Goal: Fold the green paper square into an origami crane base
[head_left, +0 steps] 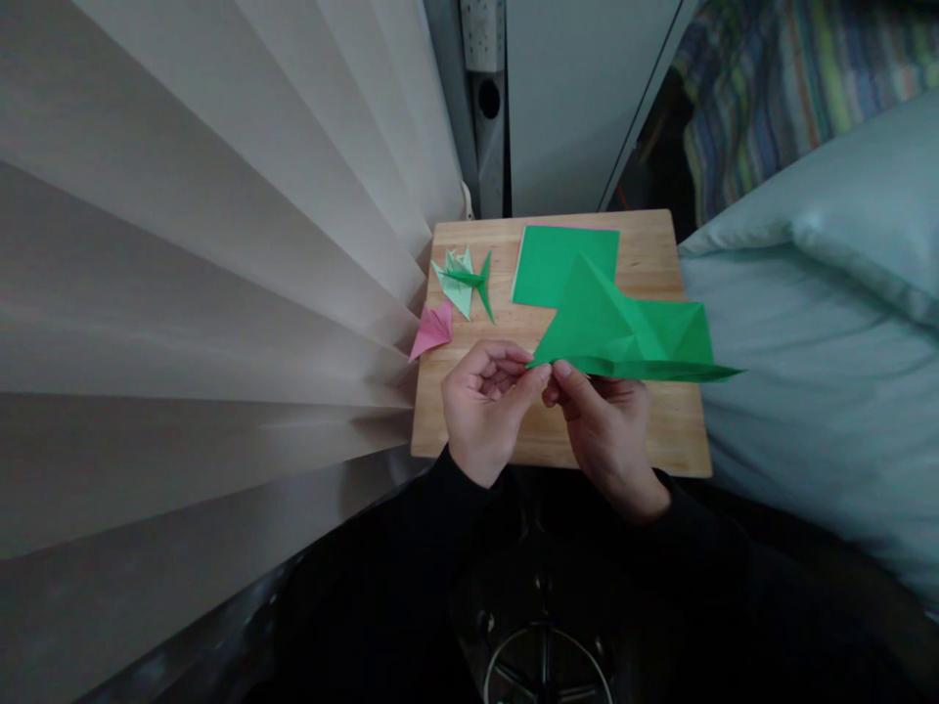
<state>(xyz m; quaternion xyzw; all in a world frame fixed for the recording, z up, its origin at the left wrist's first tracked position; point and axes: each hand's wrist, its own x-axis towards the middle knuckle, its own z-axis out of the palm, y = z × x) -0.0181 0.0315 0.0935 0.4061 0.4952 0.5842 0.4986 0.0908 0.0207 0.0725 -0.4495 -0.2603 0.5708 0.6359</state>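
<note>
Matt green paper [623,328], wooden board [660,430]

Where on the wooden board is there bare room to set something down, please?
The wooden board is bare along its right edge below the folded green paper, and at its near left corner beside the left hand. The far left is crowded with small origami pieces; a flat green sheet fills the far middle.

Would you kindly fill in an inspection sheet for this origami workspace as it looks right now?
Surface: wooden board, partly covered.
Job's things: folded green paper, pinched at its left tip.
Clutter: flat green sheet; light green folded figure; pink folded figure at the board's left edge.
Hands: left hand and right hand both grip the paper's tip.
Cables: nothing seen.
Surroundings: pleated blinds left, pale blue pillow right.
</note>
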